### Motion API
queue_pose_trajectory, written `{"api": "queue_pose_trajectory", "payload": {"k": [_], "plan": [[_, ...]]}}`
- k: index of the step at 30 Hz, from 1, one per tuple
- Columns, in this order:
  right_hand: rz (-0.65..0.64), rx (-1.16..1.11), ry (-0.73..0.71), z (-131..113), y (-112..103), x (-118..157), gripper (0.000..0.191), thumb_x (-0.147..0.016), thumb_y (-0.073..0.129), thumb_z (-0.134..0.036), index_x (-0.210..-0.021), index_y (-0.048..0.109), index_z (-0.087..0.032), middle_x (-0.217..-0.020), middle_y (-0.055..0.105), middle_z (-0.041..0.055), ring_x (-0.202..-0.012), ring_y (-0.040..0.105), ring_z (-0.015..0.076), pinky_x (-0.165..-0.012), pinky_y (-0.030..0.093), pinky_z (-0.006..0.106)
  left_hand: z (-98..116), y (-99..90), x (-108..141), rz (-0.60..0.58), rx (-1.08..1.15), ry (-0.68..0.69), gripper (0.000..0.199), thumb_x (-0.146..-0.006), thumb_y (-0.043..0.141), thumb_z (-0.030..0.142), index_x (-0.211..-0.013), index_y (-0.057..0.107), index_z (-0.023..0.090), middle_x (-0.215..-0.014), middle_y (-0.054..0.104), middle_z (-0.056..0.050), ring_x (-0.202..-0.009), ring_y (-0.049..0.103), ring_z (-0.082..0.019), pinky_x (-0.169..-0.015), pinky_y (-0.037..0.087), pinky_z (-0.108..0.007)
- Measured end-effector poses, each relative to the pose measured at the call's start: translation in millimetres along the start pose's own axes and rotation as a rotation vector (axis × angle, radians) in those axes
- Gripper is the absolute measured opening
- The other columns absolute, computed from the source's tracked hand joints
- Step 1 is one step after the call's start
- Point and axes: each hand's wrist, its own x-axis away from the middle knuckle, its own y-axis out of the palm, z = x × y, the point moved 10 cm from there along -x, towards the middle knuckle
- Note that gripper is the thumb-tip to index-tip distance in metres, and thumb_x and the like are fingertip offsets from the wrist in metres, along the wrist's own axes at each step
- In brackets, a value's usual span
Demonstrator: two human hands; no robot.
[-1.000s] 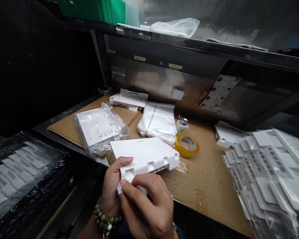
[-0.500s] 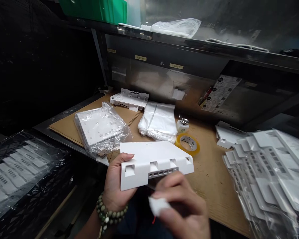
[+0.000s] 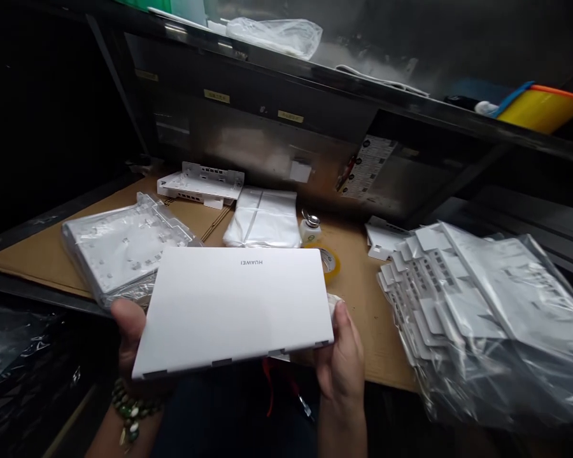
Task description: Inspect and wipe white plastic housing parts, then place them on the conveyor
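- Nearest the person, a flat white plastic cover with a faint brand mark [image 3: 233, 305] is held level over the near edge of the bench, smooth face up, small notches along its near rim.
- The left hand [image 3: 128, 327] grips its near-left corner, thumb curled over the edge; the other fingers are hidden underneath. A green bead bracelet [image 3: 131, 410] circles that wrist.
- The right hand [image 3: 341, 356] clamps the near-right corner, thumb pressed along the side edge, with a scrap of white cloth [image 3: 334, 304] showing just above it.
- Beneath lies a brown corrugated cardboard sheet [image 3: 363, 318] covering the bench.
- Left, touching the cover's far-left corner, sits a bagged white plate in crinkled clear film [image 3: 119, 245].
- Right, a slumped stack of bagged white slotted parts [image 3: 463, 305] crowds the bench edge.
- Just behind the cover, a yellow tape roll [image 3: 328, 262] is half hidden, with a small white bottle [image 3: 310, 229] beyond.
- Farther back lie a pile of folded translucent bags [image 3: 265, 219] and bare white slotted panels [image 3: 200, 181].
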Motion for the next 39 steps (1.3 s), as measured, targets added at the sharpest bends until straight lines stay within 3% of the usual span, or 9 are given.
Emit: {"api": "queue_pose_trajectory", "payload": {"k": [7,11,13,15,19,23,28,34,39], "plan": [[-0.017,-0.012,0.071,3,6,10,0.053,-0.078,0.079,-0.061,-0.111,0.071,-0.021,-0.1,0.077,0.0021,-0.089,0.072,0.0194,-0.077,0.062,0.031,2,-8.8,-6,0.014,-0.136,0.048,0.08,-0.085,0.033,0.089,-0.152,0.043,0.047,-0.106,0.082,0.007,-0.089,0.078,-0.015,-0.062,0.057,-0.017],[-0.011,0.018,0.039,1,4,7,0.049,-0.081,0.075,-0.062,-0.109,0.071,-0.021,-0.095,0.076,0.0017,-0.086,0.072,0.0204,-0.076,0.062,0.033,0,-21.0,-10,0.027,-0.15,0.058,0.082,-0.082,0.035,0.092,-0.145,0.055,0.044,-0.099,0.083,0.003,-0.099,0.077,-0.022,-0.071,0.061,-0.024],[0.0,0.033,-0.003,-1,-1,4,0.046,-0.083,0.074,-0.062,-0.106,0.069,-0.022,-0.09,0.074,0.0003,-0.082,0.071,0.0186,-0.074,0.06,0.031,2,-24.4,-13,0.038,-0.155,0.049,0.063,-0.09,0.048,0.079,-0.134,0.066,0.037,-0.095,0.083,0.0,-0.107,0.076,-0.028,-0.079,0.063,-0.032],[-0.02,0.056,-0.082,-6,-5,0,0.042,-0.085,0.072,-0.06,-0.103,0.067,-0.022,-0.087,0.072,-0.0012,-0.076,0.068,0.0159,-0.071,0.058,0.029,8,-18.6,-18,0.006,-0.212,0.043,0.036,-0.094,0.064,0.05,-0.121,0.074,0.029,-0.091,0.083,-0.001,-0.108,0.075,-0.032,-0.081,0.064,-0.036],[-0.138,0.24,-0.347,-29,-9,-9,0.033,-0.091,0.069,-0.053,-0.102,0.065,-0.021,-0.085,0.069,-0.0012,-0.073,0.064,0.0138,-0.068,0.055,0.027,15,7.9,-21,-0.093,-0.48,0.043,0.023,-0.078,0.081,0.011,-0.1,0.079,0.017,-0.086,0.083,-0.003,-0.091,0.079,-0.029,-0.071,0.064,-0.029],[-0.041,0.418,-0.582,-61,-25,-13,0.031,-0.091,0.071,-0.046,-0.109,0.066,-0.02,-0.098,0.074,0.0043,-0.086,0.07,0.0184,-0.083,0.056,0.036,35,20.8,-6,-0.058,-0.615,0.292,0.029,-0.065,0.087,-0.004,-0.085,0.081,0.016,-0.087,0.083,-0.002,-0.092,0.078,-0.019,-0.08,0.057,-0.011],[-0.004,0.314,-0.554,-79,-36,-10,0.031,-0.096,0.064,-0.05,-0.11,0.063,-0.022,-0.092,0.071,0.0008,-0.069,0.064,0.0126,-0.073,0.053,0.032,26,33.0,4,-0.209,-0.618,0.334,0.029,-0.068,0.086,-0.001,-0.091,0.083,0.017,-0.105,0.083,-0.005,-0.126,0.066,-0.026,-0.093,0.054,-0.012],[-0.149,0.312,-0.542,-86,-11,14,0.023,-0.103,0.055,-0.045,-0.109,0.063,-0.024,-0.093,0.065,-0.001,-0.066,0.061,0.01,-0.069,0.051,0.029,23,38.4,1,-0.256,-0.505,0.327,0.032,-0.066,0.08,-0.01,-0.085,0.082,0.016,-0.104,0.082,-0.009,-0.14,0.055,-0.029,-0.1,0.05,-0.015],[-0.391,0.392,-0.58,-80,42,42,0.017,-0.105,0.049,-0.037,-0.115,0.059,-0.026,-0.122,0.07,0.0056,-0.066,0.069,0.0108,-0.064,0.055,0.029,31,64.6,12,-0.399,-0.77,0.509,0.014,-0.071,0.084,0.011,-0.083,0.084,0.02,-0.093,0.083,-0.009,-0.108,0.074,-0.03,-0.111,0.048,-0.032]]}}
